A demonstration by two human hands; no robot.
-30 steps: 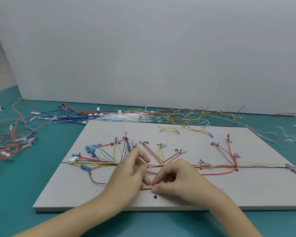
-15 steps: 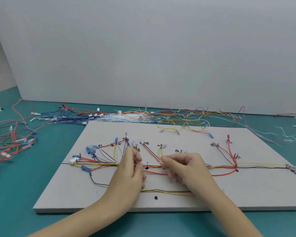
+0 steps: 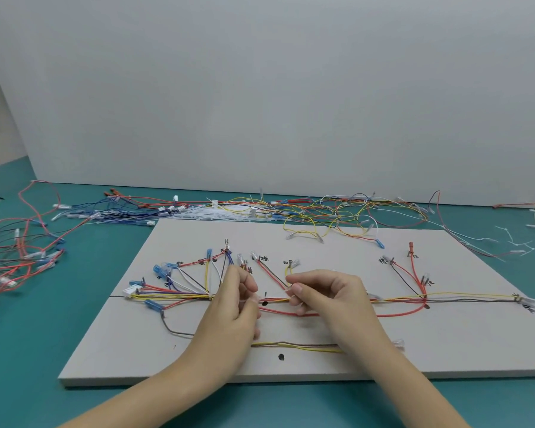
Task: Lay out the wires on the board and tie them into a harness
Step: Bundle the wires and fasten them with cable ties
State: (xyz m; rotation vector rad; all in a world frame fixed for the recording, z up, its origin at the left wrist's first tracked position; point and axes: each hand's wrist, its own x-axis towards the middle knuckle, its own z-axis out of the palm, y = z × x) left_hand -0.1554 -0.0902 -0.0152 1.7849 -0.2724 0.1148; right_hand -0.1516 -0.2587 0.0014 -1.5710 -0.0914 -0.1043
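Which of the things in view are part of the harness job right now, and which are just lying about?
In the job:
- board
- wire bundle along the board's line
- left hand and right hand, pinching the bundle between them
- brown and yellow wires lying nearer on the board

Lying about:
- loose wires behind the board
- red wire tangle at left
- white cable ties at right

The table [image 3: 44, 350] is teal. The board [image 3: 445, 344] is pale grey-white, marked with black dots, a black line and black handwritten characters. The wires on the board [image 3: 179, 296] are red, yellow, blue, white and dark brown, some ending in translucent blue or clear sleeves. A long red wire [image 3: 393, 313] loops below the main run, and a yellow and brown pair [image 3: 294, 345] lies nearer. The loose wire pile [image 3: 337, 211] behind is yellow, red, blue and white. White cable ties [image 3: 513, 242] lie at right. The wall [image 3: 260, 88] is plain light grey.
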